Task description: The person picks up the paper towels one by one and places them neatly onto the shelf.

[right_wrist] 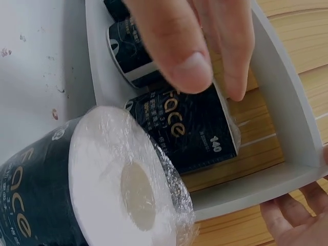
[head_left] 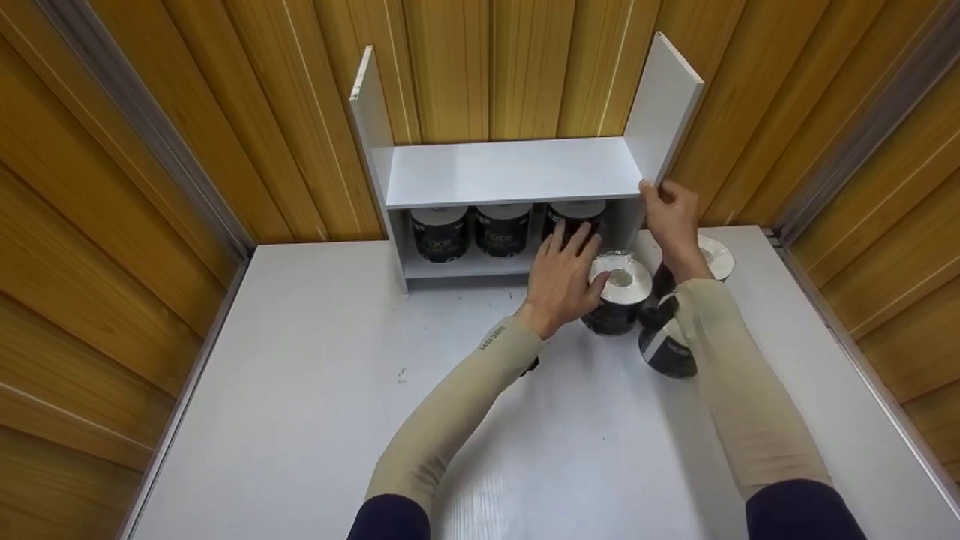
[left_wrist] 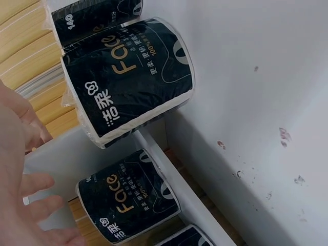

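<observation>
wood-patterned panels point(head_left: 525, 75) stand behind and to both sides of a white tabletop point(head_left: 315, 375), which carries a few small dark and reddish marks. against the back panels stands a white shelf unit point(head_left: 510, 172), its two side boards rising above the upper board. in the compartment below that board, three wrapped rolls sit upright in a row: the left roll point(head_left: 439, 238), the middle roll point(head_left: 502, 234) and the right roll point(head_left: 576, 211). their black wrappers carry gold "face" lettering.

the left hand point(head_left: 559, 285) reaches to the front of the right roll, fingers spread and extended; whether the fingertips touch it, i cannot tell. the right hand point(head_left: 671, 217) grips the right side board of the shelf unit near the end of the upper board, fingers bent around its edge.

just outside the compartment, beside the left thumb, a nearer roll point(head_left: 613, 316) stands on the tabletop, its white end and hollow core showing under clear plastic. two more, a back roll point(head_left: 720, 256) and a front roll point(head_left: 669, 356), are partly hidden by the right forearm. pale sleeves point(head_left: 457, 420) cover both forearms, with dark fabric point(head_left: 391, 519) above them.
</observation>
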Motion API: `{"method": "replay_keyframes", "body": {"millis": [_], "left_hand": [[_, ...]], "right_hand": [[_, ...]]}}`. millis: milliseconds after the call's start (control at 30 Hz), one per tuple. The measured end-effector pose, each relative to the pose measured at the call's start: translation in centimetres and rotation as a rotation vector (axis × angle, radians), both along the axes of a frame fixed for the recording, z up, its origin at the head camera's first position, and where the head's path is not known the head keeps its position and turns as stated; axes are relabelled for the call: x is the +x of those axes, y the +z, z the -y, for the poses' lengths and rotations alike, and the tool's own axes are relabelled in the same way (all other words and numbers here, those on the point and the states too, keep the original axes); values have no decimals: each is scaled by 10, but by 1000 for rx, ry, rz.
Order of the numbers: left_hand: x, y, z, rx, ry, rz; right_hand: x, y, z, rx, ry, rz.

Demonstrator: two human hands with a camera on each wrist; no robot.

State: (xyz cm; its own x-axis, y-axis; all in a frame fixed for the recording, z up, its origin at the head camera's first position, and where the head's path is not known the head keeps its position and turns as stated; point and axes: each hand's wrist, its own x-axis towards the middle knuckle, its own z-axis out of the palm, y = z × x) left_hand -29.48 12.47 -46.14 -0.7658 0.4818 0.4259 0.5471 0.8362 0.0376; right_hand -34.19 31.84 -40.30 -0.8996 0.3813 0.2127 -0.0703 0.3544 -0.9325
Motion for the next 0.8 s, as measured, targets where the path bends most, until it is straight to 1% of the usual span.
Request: {"method": "replay_keyframes", "body": {"millis": [67, 167, 367, 500, 600, 800], "left_hand": [[2, -3, 5, 15, -12, -21], [7, -7, 12, 36, -30, -36], [14, -13, 26, 77, -47, -15], [17, -16, 37, 118, -82, 5], [19, -16, 46, 152, -107, 8], [23, -10, 67, 194, -97, -24]], "right_hand": [[1, 1, 0, -7, 6, 22], [3, 2, 0, -17, 18, 49], [5, 4, -2, -47, 67, 83], [9, 4, -3, -40, 99, 103], [12, 5, -4, -17, 122, 111], [14, 12, -4, 29, 180, 122]]}}
